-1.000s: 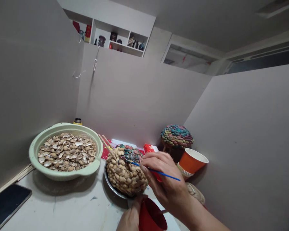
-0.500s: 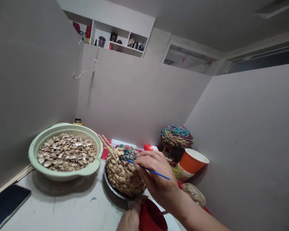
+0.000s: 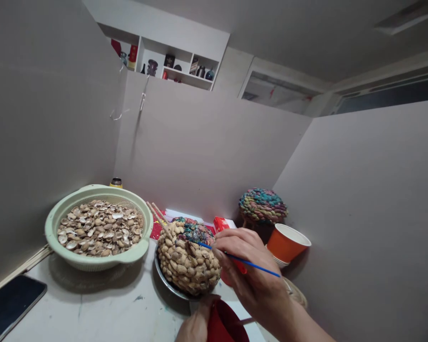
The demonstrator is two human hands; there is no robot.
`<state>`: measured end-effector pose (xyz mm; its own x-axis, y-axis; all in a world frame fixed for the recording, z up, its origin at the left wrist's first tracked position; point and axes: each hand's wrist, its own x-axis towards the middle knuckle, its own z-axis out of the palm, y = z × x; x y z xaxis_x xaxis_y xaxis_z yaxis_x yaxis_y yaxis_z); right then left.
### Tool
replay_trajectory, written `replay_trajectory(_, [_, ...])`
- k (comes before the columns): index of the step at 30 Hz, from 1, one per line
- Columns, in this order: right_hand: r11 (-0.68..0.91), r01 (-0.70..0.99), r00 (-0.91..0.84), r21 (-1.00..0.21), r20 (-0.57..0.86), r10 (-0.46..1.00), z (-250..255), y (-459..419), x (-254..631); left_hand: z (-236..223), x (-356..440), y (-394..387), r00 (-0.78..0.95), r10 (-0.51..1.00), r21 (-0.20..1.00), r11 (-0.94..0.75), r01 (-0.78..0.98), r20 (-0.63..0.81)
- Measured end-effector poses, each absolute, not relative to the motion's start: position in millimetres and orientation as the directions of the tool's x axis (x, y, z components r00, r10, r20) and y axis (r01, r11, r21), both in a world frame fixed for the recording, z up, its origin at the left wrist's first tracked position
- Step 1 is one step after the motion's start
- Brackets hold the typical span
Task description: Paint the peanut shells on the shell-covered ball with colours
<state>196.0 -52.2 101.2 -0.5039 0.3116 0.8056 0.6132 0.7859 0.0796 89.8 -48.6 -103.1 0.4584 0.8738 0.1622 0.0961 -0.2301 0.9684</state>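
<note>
My right hand (image 3: 253, 266) pinches a slim blue paintbrush (image 3: 258, 267). Its tip meets the front of a rounded form covered in peanut shells (image 3: 189, 266), tilted in a metal bowl (image 3: 164, 280). The top of this form is painted teal, pink and dark blue; its lower sides are bare tan shell. Two thin sticks (image 3: 160, 219) poke out at its upper left. At the bottom edge my left hand (image 3: 196, 323) is closed around a red cup (image 3: 223, 323), just in front of the bowl. A second stick-like handle (image 3: 245, 321) leans in the cup.
A green colander (image 3: 53, 232) full of empty shells stands on the left, with a phone (image 3: 14, 304) nearer me. At the right are a painted shell piece (image 3: 262, 205) and an orange paper cup (image 3: 287, 244). Grey panels (image 3: 207, 142) enclose the table (image 3: 121, 304).
My right hand and the brush have moved right and slightly down, from the dark blue top edge to the bare shells. The left hand still holds the red cup.
</note>
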Motion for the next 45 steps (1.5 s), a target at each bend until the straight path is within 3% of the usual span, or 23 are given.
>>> replay_trajectory(5, [0.798,0.597,-0.484,0.082,0.831,0.276,99.2,-40.8,190.8,-100.4,87.4,-49.1,0.462,0.883,0.973,-0.174,0.15,0.086])
replay_trajectory(10, [0.779,0.619,-0.438,0.097,0.867,0.24,96.5,-24.7,190.2,-105.1,86.6,-49.8,0.448,0.879,0.967,-0.232,0.107,0.161])
replay_trajectory(18, [0.793,0.592,-0.522,0.145,0.818,0.24,95.9,-20.6,182.2,-110.3,89.4,-50.2,0.447,0.884,0.971,-0.211,0.112,0.14])
replay_trajectory(24, [0.774,0.624,-0.519,0.107,0.797,0.308,96.2,-32.2,193.6,-103.2,89.7,-50.8,0.449,0.88,0.969,-0.223,0.109,0.152])
replay_trajectory(31, [0.793,0.593,-0.52,0.141,0.819,0.243,96.6,-22.3,181.5,-110.6,86.9,-48.4,0.462,0.873,0.965,-0.234,0.121,0.154])
replay_trajectory(45, [0.779,0.607,-0.533,0.155,0.807,0.255,98.0,-32.2,187.0,-104.7,88.0,-48.6,0.504,0.841,0.962,-0.264,0.065,0.197])
